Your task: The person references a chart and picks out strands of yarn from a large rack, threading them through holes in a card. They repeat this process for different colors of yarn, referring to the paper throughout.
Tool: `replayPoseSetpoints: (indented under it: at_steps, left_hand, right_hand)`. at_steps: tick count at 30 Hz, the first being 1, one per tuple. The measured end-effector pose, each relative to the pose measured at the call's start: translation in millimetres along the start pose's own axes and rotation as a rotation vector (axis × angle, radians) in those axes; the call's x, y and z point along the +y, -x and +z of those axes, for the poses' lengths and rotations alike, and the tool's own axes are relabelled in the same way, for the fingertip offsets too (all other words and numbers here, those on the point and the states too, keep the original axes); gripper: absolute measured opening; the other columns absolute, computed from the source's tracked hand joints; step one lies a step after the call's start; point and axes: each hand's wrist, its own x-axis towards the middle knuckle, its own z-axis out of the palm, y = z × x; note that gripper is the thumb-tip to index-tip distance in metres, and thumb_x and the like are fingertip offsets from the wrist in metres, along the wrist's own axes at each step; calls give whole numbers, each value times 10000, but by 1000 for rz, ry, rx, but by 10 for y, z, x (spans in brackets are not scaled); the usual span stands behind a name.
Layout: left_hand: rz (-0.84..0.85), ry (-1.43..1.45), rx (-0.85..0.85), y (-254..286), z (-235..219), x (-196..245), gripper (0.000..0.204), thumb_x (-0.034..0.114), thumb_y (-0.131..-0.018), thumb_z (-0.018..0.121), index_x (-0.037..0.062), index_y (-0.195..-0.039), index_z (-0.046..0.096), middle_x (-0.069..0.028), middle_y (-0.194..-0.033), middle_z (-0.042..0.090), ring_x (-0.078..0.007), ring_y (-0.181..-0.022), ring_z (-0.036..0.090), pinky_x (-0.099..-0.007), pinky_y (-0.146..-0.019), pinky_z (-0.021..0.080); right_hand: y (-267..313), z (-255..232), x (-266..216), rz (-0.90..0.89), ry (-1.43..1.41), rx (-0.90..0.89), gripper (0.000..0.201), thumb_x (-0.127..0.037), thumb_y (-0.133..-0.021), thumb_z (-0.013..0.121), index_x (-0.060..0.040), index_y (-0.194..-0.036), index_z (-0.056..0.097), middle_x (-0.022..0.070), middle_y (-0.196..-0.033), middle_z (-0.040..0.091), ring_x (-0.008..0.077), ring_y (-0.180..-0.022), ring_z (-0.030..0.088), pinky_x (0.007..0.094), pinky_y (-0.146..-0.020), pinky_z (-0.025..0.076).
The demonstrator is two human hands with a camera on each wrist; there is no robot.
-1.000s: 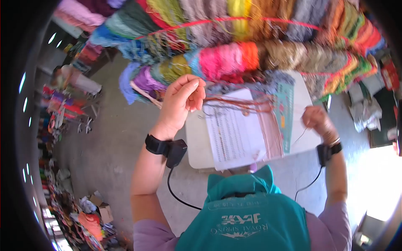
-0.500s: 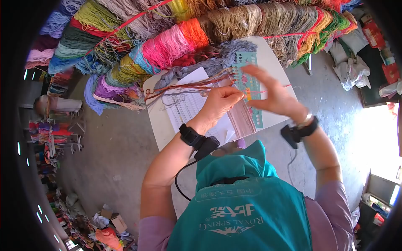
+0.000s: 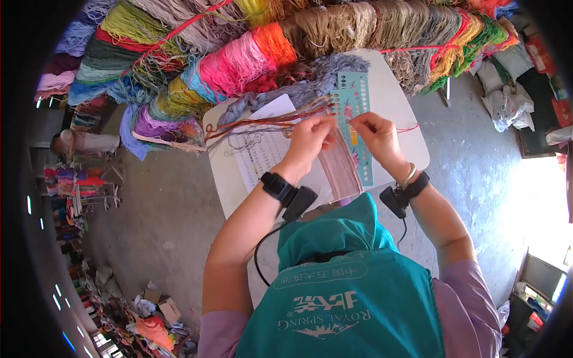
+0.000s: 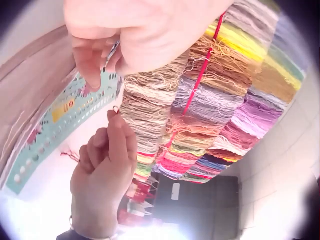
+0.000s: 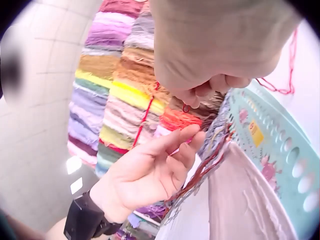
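**Two hands meet over a green thread card**

Nearest the head camera is the person's teal vest [image 3: 346, 292], worn over lilac sleeves, with a black wrist camera strapped to each forearm. Just beyond it stands a small white table [image 3: 412, 134]. On the table lie a printed sheet [image 3: 262, 152], a pinkish bundle of threads [image 3: 343, 167] and a long green card punched with a row of holes [image 3: 356, 110].

Both hands are together over that card, fingertips almost touching. The left hand [image 3: 310, 140] has its thumb and forefinger pinched at the card's edge; the left wrist view shows a small dark sliver between them, too small to name. In the right wrist view the other fingers of this hand are spread and relaxed. The right hand [image 3: 376, 134] is curled, thumb and forefinger pinching a tiny ring-like loop [image 4: 115, 108] just beside the card. A thin red thread [image 3: 409, 127] trails from this hand across the bare tabletop to the right.

A sheaf of brown and rust strands [image 3: 256, 124] runs leftward from the card across the printed sheet.

Behind the table hangs a thick bank of yarn skeins [image 3: 250, 53] in pink, orange, yellow, green, purple, grey and tan, with a red cord [image 3: 418, 49] strung across them. Farther off, on the grey concrete floor [image 3: 161, 215], lie white sacks [image 3: 507, 95] to the right and heaps of coloured material [image 3: 77, 179] to the left.
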Motion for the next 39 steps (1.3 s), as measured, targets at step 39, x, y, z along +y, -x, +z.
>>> replayPoseSetpoints:
  at_steps: [39]
  left_hand:
    - [446,-620,426,-24,-974,-518,275,183,-967,607,-18,-1154,615,-62,-936,649,-138,-765,653,-264,-666,545]
  right_hand:
    - [164,809,29,122,53,-300,164,-170,-882,647,-40,-953,718,46,-702,669,79,-644,609,262,-599,496]
